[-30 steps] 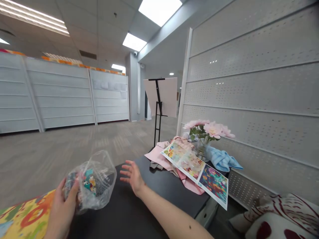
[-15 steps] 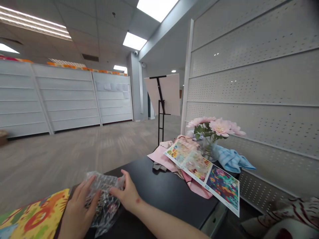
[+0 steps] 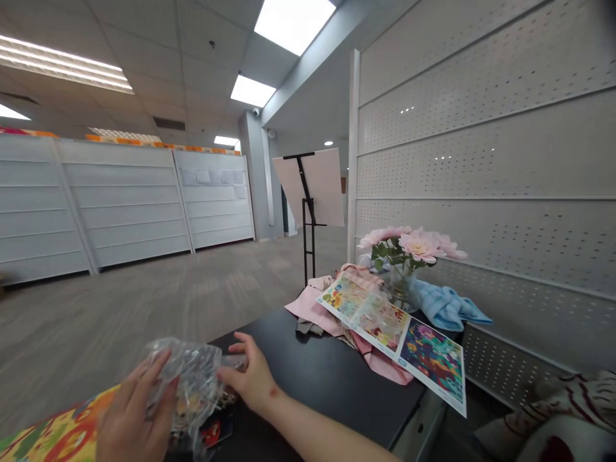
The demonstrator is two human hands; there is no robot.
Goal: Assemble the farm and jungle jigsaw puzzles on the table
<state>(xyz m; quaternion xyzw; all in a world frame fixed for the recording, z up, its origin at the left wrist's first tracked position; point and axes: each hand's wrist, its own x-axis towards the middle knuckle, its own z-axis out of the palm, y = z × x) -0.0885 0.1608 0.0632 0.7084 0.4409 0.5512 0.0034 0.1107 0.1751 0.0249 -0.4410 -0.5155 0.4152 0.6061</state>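
Note:
A crumpled clear plastic bag [image 3: 192,372] lies between my hands at the near left end of the black table [image 3: 308,378]. My left hand [image 3: 137,407] grips it from the left, fingers bent over the film. On the other side, my right hand [image 3: 250,375] pinches its edge between thumb and fingers. Small colourful pieces [image 3: 190,404] show through the lower part of the bag, too blurred to make out. A dark piece with a red print [image 3: 214,431] shows under the bag on the tabletop. Beside my left hand lies a yellow illustrated board [image 3: 62,430], partly hidden.
Towards the right, a picture sheet [image 3: 385,330] rests on pink cloth [image 3: 312,305]. Behind it stand a glass vase [image 3: 403,289] of pink flowers and a blue checked cloth [image 3: 447,307]. An easel [image 3: 308,212] stands past the table, near a perforated panel wall [image 3: 481,160].
My left hand has shifted left and down with the bag, and the bag has spread wider. The dark red-printed piece now shows beneath it. The view has tilted slightly.

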